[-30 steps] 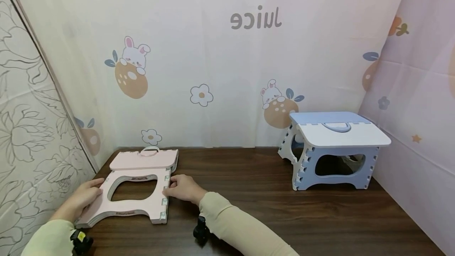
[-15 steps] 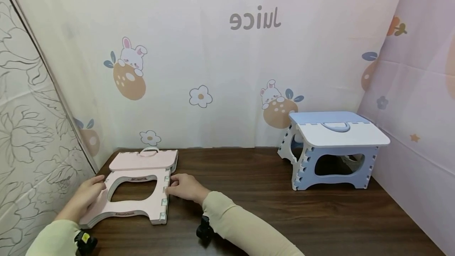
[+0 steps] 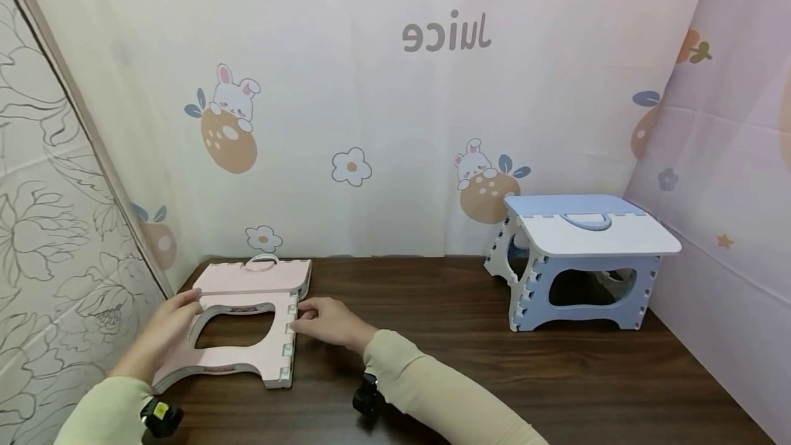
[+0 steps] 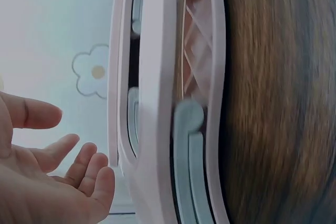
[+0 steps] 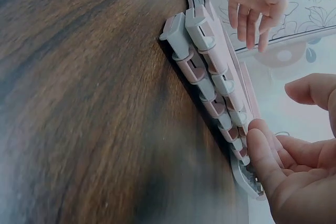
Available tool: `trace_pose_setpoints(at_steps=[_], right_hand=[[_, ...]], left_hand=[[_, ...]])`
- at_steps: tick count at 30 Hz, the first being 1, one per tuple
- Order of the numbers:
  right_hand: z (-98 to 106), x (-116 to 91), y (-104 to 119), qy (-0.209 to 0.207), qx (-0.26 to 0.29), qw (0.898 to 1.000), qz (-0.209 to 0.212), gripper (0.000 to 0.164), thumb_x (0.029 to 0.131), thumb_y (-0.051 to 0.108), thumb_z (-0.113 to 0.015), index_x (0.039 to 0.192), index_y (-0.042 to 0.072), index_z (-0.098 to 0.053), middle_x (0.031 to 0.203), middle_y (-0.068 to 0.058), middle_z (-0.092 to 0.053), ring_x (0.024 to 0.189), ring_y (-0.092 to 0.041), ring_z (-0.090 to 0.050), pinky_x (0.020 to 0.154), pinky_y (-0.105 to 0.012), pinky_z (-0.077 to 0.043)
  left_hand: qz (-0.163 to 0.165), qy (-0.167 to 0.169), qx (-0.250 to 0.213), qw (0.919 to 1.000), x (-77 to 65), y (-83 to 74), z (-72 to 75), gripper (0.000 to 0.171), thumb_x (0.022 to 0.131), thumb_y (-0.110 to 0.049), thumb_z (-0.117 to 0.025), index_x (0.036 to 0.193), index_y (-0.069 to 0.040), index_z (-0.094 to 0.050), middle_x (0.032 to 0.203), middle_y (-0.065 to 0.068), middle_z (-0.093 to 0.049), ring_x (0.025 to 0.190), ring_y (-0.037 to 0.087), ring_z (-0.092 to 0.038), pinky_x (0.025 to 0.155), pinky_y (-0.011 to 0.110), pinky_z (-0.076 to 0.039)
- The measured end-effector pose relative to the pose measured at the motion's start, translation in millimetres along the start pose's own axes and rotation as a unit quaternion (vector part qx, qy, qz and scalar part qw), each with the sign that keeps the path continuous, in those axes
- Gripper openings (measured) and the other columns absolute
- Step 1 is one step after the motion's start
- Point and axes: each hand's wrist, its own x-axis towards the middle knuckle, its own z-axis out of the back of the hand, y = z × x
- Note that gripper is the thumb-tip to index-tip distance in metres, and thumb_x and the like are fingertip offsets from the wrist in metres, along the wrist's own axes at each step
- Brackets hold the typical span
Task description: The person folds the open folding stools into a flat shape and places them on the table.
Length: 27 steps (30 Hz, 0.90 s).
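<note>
A pink folding stool (image 3: 278,356) lies folded flat on the table at the left in the head view, its white carry handle (image 3: 264,261) toward the wall. My left hand (image 3: 165,335) hovers over its left side, fingers loosely extended. The left wrist view shows that hand (image 4: 63,182) palm up with nothing in it, beside the layered pink and grey edge of the stool (image 4: 157,77). My right hand (image 3: 334,321) is at the stool's hinged right edge. In the right wrist view, the right hand's fingertips (image 5: 257,135) touch the hinge row and its fingers are relaxed.
A blue and white folding stool (image 3: 593,232) stands unfolded at the right, close to the side curtain. Behind the dark wood table (image 3: 402,307) hangs a printed curtain (image 3: 395,115), and a floral panel (image 3: 49,225) borders the left side.
My left hand has moved up and to the right over the pink folding stool. The right hand has shifted slightly right and away along the edge. Both stools stay in place.
</note>
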Motion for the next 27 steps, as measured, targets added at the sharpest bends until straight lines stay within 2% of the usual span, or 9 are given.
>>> trace_pose_setpoints(at_steps=[9, 21, 27], right_hand=[[17, -10, 0, 0.003, -0.004, 1.0, 0.011, 0.049, 0.091, 0.03, -0.07, 0.132, 0.003, -0.063, 0.098, 0.007, -0.063, 0.089, -0.006, -0.058, 0.076, -0.025, -0.048], [28, -20, -8, 0.008, -0.024, 0.999, 0.023, 0.049, 0.091, 0.034, -0.069, 0.132, 0.006, -0.063, 0.098, 0.01, -0.062, 0.089, -0.005, -0.057, 0.079, -0.025, -0.048], [43, -30, -12, 0.012, -0.007, 1.0, 0.017, 0.046, 0.094, 0.032, -0.068, 0.132, 0.008, -0.063, 0.1, 0.007, -0.063, 0.089, -0.009, -0.059, 0.078, -0.028, -0.049]], left_hand=[[-0.008, 0.028, -0.045, 0.9986, -4.3, -21.6, -18.1, 0.058, 0.107, -0.014, -0.034, 0.155, 0.01, -0.013, 0.155, 0.037, -0.018, 0.143, 0.051, -0.019, 0.114, 0.063, -0.017], [-0.043, 0.031, -0.034, 0.998, -8.3, -38.1, -36.3, 0.055, 0.105, -0.013, -0.038, 0.153, 0.01, -0.023, 0.152, 0.035, -0.028, 0.14, 0.049, -0.028, 0.11, 0.063, -0.026], [-0.055, 0.028, -0.042, 0.9972, -6.0, -45.1, -48.2, 0.054, 0.104, -0.011, -0.041, 0.152, 0.009, -0.028, 0.15, 0.034, -0.034, 0.139, 0.046, -0.032, 0.112, 0.059, -0.026]])
